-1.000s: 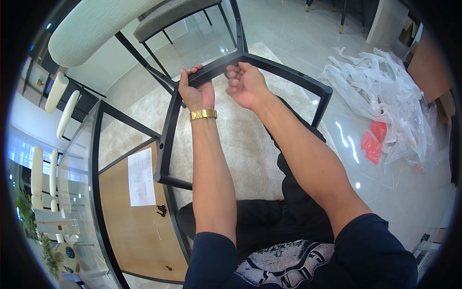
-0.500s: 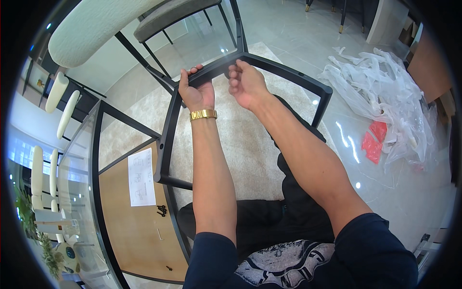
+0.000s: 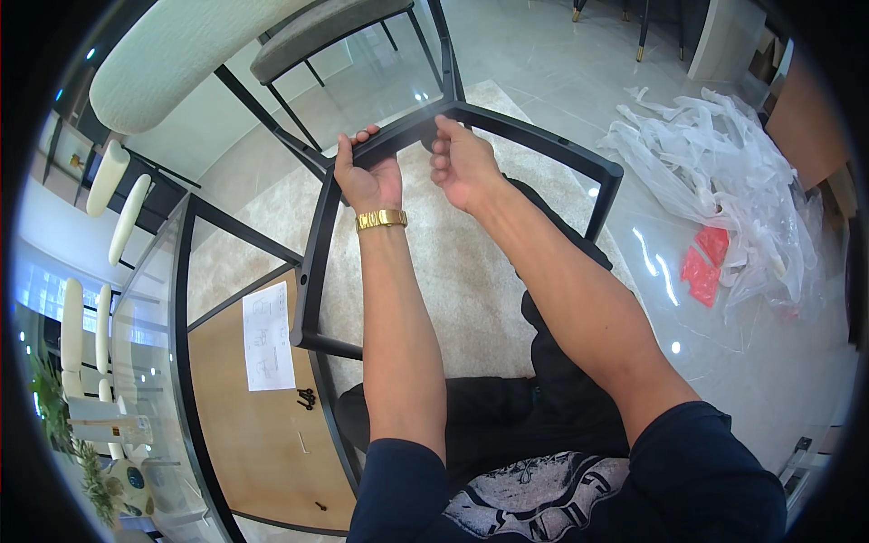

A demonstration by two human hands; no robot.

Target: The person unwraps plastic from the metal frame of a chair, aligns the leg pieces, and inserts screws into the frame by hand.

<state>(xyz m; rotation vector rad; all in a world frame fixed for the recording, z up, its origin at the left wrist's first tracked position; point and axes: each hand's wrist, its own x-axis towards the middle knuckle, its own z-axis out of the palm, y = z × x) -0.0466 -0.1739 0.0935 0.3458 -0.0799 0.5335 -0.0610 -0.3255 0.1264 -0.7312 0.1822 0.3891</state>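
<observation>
A black chair frame [image 3: 317,244] with a cream padded backrest [image 3: 172,68] stands tilted in front of me. My left hand [image 3: 371,181] is closed around its crossbar, thumb on the near side and fingertips showing over the top; a gold watch [image 3: 381,219] is on that wrist. Beside the same bar, just below the corner where the rails meet, my right hand [image 3: 466,167] is held in a pinch with curled fingers. Whatever sits between those fingertips is too small or hidden to make out.
Left of me, a brown panel [image 3: 244,452] in a black frame bears a printed sheet [image 3: 269,339], several black screws [image 3: 306,398], a hex key [image 3: 303,442] and another screw [image 3: 321,506]. Crumpled clear plastic [image 3: 724,190] lies at right. A grey-seated chair [image 3: 330,36] stands beyond.
My right hand has shifted very slightly, its fingertips a touch lower and to the left. The left hand keeps its hold on the frame.
</observation>
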